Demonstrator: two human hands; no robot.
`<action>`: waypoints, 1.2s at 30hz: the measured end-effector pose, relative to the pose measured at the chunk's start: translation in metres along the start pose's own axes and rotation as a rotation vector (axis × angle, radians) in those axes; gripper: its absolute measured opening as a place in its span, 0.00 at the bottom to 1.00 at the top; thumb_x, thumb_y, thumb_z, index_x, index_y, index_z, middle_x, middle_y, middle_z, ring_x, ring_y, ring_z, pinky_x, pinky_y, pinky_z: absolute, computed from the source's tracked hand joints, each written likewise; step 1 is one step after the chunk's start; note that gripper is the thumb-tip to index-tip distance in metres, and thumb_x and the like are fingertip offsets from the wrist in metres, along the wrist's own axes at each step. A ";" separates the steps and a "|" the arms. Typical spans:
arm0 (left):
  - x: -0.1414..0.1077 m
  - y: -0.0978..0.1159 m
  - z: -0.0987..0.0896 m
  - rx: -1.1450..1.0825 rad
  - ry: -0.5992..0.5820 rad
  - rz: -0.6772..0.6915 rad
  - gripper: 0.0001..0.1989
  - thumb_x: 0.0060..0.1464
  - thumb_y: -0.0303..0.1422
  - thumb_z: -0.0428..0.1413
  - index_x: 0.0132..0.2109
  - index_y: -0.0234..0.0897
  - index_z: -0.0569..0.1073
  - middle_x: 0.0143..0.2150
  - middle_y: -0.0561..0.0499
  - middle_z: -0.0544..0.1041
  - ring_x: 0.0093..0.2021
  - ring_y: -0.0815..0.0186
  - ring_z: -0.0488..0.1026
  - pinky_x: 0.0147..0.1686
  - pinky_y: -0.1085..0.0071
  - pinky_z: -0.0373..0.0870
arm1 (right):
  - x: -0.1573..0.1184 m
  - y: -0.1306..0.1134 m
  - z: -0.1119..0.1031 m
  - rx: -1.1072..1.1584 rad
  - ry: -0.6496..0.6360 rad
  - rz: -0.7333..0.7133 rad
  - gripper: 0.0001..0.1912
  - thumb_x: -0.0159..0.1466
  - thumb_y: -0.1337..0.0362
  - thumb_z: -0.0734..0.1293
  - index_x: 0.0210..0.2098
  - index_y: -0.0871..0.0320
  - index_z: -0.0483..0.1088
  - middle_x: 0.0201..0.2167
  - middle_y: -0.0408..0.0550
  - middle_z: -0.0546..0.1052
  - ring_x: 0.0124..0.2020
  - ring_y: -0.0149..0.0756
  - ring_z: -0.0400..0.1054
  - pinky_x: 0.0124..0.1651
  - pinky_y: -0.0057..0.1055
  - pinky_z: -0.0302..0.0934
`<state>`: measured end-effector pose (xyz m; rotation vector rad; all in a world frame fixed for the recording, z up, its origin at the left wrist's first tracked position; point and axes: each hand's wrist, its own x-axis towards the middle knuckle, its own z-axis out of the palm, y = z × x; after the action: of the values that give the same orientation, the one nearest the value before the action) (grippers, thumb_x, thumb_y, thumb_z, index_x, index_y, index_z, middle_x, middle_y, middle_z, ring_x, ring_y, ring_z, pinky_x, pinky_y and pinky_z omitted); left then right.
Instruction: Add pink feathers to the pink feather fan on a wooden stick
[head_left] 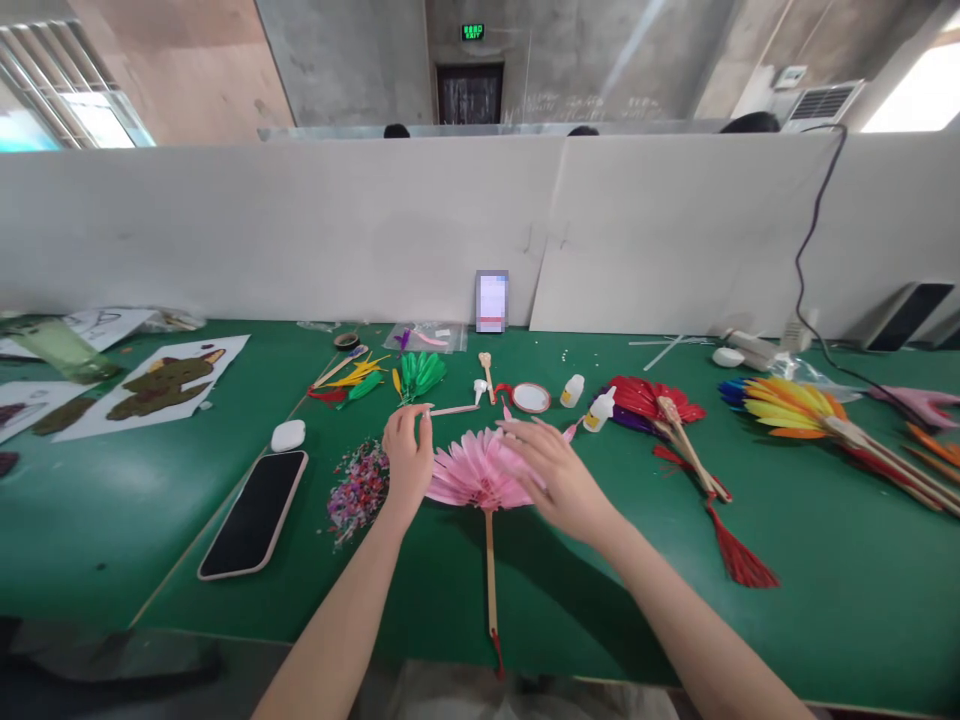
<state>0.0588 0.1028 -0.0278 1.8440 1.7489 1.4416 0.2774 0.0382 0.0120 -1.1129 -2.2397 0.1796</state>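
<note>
A pink feather fan lies spread on the green table, its wooden handle pointing toward me and a red cord at the end. My left hand is at the fan's upper left, closed, with a thin pale pink stick reaching right from its fingertips. Over the fan's right side is my right hand, fingers stretched out and slightly apart, covering some feathers; I see nothing held in it. Just left of the fan, a heap of multicoloured sequin-like bits lies partly behind my left hand.
Two small glue bottles and a round mirror stand or lie beyond my right hand. A phone lies at left. Green feathers are at the back, a red feather fan at right. A white partition borders the table.
</note>
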 end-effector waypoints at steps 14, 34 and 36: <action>0.012 -0.029 -0.004 -0.104 0.007 -0.220 0.14 0.57 0.39 0.46 0.43 0.36 0.69 0.42 0.44 0.76 0.45 0.60 0.73 0.42 0.66 0.69 | -0.020 0.001 0.031 -0.054 -0.293 -0.079 0.30 0.68 0.53 0.54 0.66 0.55 0.46 0.66 0.50 0.51 0.67 0.42 0.42 0.66 0.53 0.30; 0.064 0.032 0.058 0.207 -0.675 0.338 0.14 0.49 0.22 0.52 0.43 0.39 0.74 0.34 0.51 0.79 0.33 0.65 0.75 0.37 0.70 0.70 | -0.021 0.082 0.021 0.140 0.617 0.523 0.13 0.64 0.62 0.57 0.44 0.59 0.68 0.27 0.47 0.72 0.26 0.36 0.66 0.31 0.32 0.62; 0.066 0.046 0.073 0.234 -0.781 0.450 0.18 0.45 0.19 0.52 0.42 0.41 0.75 0.41 0.51 0.78 0.41 0.63 0.73 0.44 0.68 0.67 | -0.021 0.082 0.020 0.166 0.649 0.557 0.14 0.65 0.61 0.56 0.45 0.59 0.67 0.26 0.47 0.72 0.25 0.35 0.66 0.30 0.30 0.61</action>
<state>0.1299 0.1794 0.0015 2.5550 1.1803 0.4573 0.3304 0.0770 -0.0450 -1.4296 -1.2989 0.1913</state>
